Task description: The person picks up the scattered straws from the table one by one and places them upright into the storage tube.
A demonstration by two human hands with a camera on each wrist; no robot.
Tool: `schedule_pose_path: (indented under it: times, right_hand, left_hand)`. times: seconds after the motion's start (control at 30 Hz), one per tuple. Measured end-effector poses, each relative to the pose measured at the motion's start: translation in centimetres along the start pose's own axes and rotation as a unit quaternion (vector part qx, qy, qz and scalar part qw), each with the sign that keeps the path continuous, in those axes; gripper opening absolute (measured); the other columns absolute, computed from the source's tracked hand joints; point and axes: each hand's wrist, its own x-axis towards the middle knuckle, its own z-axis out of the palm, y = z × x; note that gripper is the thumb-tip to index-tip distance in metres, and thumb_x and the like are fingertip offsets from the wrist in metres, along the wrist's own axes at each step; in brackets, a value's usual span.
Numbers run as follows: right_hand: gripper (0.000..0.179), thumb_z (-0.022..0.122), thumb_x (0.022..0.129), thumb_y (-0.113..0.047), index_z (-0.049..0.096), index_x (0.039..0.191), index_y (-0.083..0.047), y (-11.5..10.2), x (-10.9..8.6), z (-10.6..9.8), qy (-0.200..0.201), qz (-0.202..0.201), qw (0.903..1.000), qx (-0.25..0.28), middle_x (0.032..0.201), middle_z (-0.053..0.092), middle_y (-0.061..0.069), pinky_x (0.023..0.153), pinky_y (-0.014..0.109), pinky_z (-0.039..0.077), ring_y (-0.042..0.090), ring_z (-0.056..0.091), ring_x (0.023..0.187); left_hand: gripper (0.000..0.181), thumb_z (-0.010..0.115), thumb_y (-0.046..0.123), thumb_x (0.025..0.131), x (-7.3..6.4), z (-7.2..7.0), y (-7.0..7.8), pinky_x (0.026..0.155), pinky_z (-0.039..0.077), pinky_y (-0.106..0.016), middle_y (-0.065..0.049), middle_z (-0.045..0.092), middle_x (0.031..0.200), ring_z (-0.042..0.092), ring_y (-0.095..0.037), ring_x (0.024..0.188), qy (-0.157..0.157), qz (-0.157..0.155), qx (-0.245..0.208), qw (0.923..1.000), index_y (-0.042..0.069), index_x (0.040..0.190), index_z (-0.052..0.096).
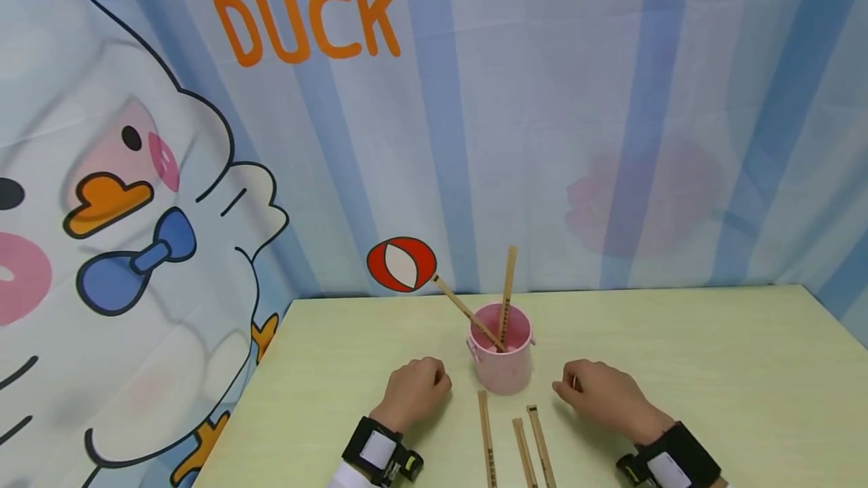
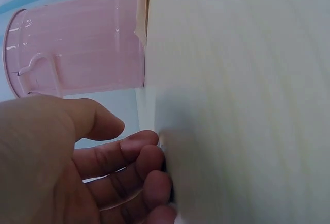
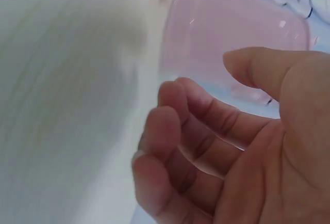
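Observation:
A pink bucket (image 1: 504, 369) stands upright on the table, with two flat wooden sticks (image 1: 507, 285) leaning in it. Left of the bucket is my left hand (image 1: 414, 391), its fingers loosely curled and nothing held in them. My right hand (image 1: 606, 395) is on the bucket's other side, likewise loosely curled and holding nothing. Between the hands, three more wooden sticks (image 1: 486, 435) lie on the tabletop. Both wrist views show a gap between thumb and fingers, with the bucket (image 2: 82, 43) just beyond; neither hand touches it.
The pale wooden table (image 1: 732, 352) reaches back to a blue striped curtain (image 1: 529, 134) with a printed duck and orange lettering. A red and white ball shape (image 1: 401, 264) shows against the curtain at the tip of one bucket stick. Each wrist wears a black strapped camera (image 1: 671, 458).

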Motion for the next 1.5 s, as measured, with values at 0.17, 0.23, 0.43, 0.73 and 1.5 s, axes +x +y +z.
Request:
schedule_pose_path:
  times: [0.17,0.23,0.43,0.73,1.5]
  right_hand:
    - [0.029,0.072,0.091,-0.028,0.055,0.069,-0.018,-1.5,-1.0,0.5,-0.018,-0.034,0.9992,-0.008,0.059,0.048,-0.006,0.053,0.026,0.031,0.01,0.043,0.055]
    - [0.029,0.073,0.089,-0.027,0.054,0.068,-0.018,-1.9,-1.3,0.8,-0.036,-0.046,0.9982,-0.013,0.059,0.047,-0.006,0.053,0.027,0.03,0.01,0.042,0.055]
    - [0.029,0.074,0.086,-0.024,0.053,0.067,-0.017,-2.6,-2.0,2.3,-0.075,-0.066,0.9948,-0.024,0.059,0.045,-0.006,0.054,0.028,0.03,0.01,0.041,0.055]
    - [0.028,0.071,0.086,-0.018,0.054,0.064,-0.018,-3.1,-2.6,3.8,-0.045,-0.088,0.9938,-0.051,0.056,0.047,-0.009,0.051,0.028,0.033,0.007,0.04,0.051]
    - [0.021,0.07,0.079,-0.013,0.055,0.065,-0.014,-3.5,-1.9,3.0,-0.03,-0.001,0.9973,-0.067,0.059,0.05,-0.003,0.055,0.033,0.035,0.014,0.044,0.056]
  left_hand:
    - [0.029,0.06,0.015,0.09,0.2,0.0,0.0,0.052,0.03,-0.026,0.007,0.04,0.057,0.038,-0.008,0.054,-0.003,-0.003,0.002,1.0,0.016,0.062,0.053]
    - [0.029,0.06,0.016,0.091,0.2,0.1,0.0,0.052,0.031,-0.026,0.007,0.041,0.058,0.039,-0.007,0.054,-0.007,-0.005,0.0,1.0,0.016,0.063,0.054]
    - [0.03,0.06,0.015,0.091,0.0,0.1,0.0,0.052,0.03,-0.026,0.007,0.039,0.057,0.038,-0.008,0.054,-0.015,-0.006,-0.008,0.9998,0.016,0.062,0.053]
    - [0.035,0.059,0.016,0.09,-0.1,0.3,-0.3,0.051,0.028,-0.026,0.008,0.035,0.056,0.036,-0.008,0.052,-0.01,-0.007,0.0,0.9999,0.018,0.059,0.045]
    - [0.035,0.06,0.016,0.091,0.1,0.4,-0.2,0.052,0.028,-0.026,0.007,0.036,0.056,0.037,-0.008,0.052,-0.008,-0.007,-0.001,0.9999,0.018,0.059,0.047]
